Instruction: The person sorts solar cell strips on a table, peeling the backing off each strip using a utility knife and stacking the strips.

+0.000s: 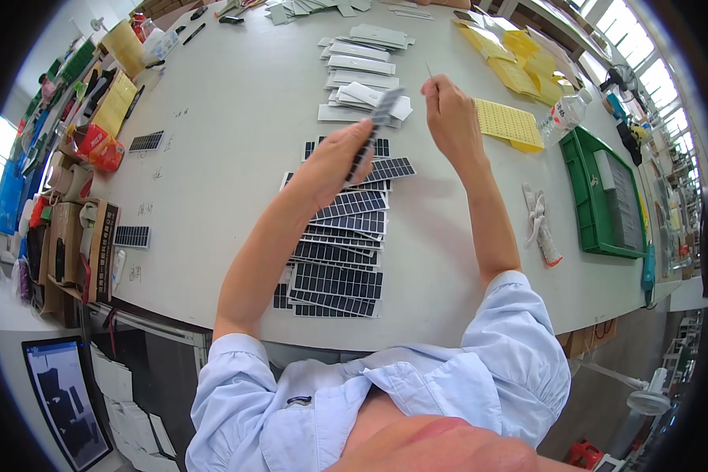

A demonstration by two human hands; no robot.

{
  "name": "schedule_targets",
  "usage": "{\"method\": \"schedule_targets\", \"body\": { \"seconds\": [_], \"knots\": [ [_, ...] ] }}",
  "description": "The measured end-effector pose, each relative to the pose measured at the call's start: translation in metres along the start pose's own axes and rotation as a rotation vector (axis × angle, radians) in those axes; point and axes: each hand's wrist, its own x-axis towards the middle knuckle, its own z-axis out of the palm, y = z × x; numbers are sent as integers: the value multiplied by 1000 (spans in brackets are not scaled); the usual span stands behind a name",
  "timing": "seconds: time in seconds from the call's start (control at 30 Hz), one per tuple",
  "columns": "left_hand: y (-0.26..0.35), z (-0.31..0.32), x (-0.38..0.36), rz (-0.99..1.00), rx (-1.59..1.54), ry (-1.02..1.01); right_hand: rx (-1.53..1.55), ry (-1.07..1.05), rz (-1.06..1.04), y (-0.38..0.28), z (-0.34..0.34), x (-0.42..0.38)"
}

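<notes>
My left hand (332, 163) is closed around a small solar panel (376, 126), tilted up on its edge above the table. To its right my right hand (452, 114) is raised, thumb and fingers pinched on a thin pointed object (429, 70), too small to name surely. Below my left hand, a long overlapping row of dark gridded solar panels (340, 279) runs toward my body. Beyond the hands lie stacks of white strips (362, 64), perhaps panels lying face down. A yellow sheet with rows of small marks (510, 123) is beside my right hand.
On the right are a plastic bottle (568, 110), a green tray (598, 193) and a white glove-like bundle (538, 224). More yellow sheets (519, 63) lie behind. At the left are single panels (147, 141), a red package (100, 147) and cardboard boxes (94, 252).
</notes>
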Motion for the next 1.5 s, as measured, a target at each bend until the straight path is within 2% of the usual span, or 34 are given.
{"method": "schedule_targets", "body": {
  "seconds": [0.03,0.1,0.13,0.23,0.3,0.4,0.47,0.57,0.63,0.67,0.7,0.77,0.87,0.97,1.03,1.13,1.17,1.23,1.27,1.37,1.43,1.5],
  "knots": [
    [1,-5,2,9,-7,66,159,-50,-1,-18,-9,-5],
    [4,-8,1,2,-12,100,308,-304,19,-45,-22,-12],
    [5,-9,-1,17,-40,109,302,-347,-51,-53,-23,-16],
    [9,-7,-4,23,-68,183,113,-204,-329,-64,-2,-43],
    [11,-2,-3,-1,-76,299,67,-246,-319,-75,2,-59],
    [4,-2,-2,33,-60,239,-16,-311,-296,-73,10,-63],
    [0,3,-3,-3,26,195,-116,-181,-238,-60,17,-51],
    [-4,-5,-3,-4,83,-62,-242,-47,-50,-15,21,-10],
    [-3,-1,-5,11,48,-94,-194,35,-12,12,16,2],
    [0,0,-6,32,15,-116,-177,149,-151,33,21,5],
    [2,0,-7,38,15,-113,-175,150,-157,27,12,7],
    [7,0,-8,41,36,-39,526,-374,288,5,-18,6],
    [5,-6,-7,50,121,-34,880,-652,226,-11,-26,0],
    [2,-8,-7,66,230,-74,886,-718,262,-16,-16,-3],
    [3,-1,-11,95,361,29,810,-807,293,-25,-11,-7],
    [-2,-8,-4,112,352,120,605,-1054,192,-57,-9,-34],
    [-5,-2,0,149,195,187,579,-1138,145,-67,-11,-40],
    [-1,-3,-3,128,194,137,432,-1294,56,-84,-22,-42],
    [1,-5,-5,107,193,85,484,-1374,-2,-76,-19,-40],
    [-1,-15,-3,110,164,-16,780,-1127,119,-44,-20,-22],
    [2,-7,-6,65,108,30,891,-832,278,-32,-17,-11],
    [-2,-12,-1,77,208,-81,886,-754,295,-31,-17,-9]
  ]
}}
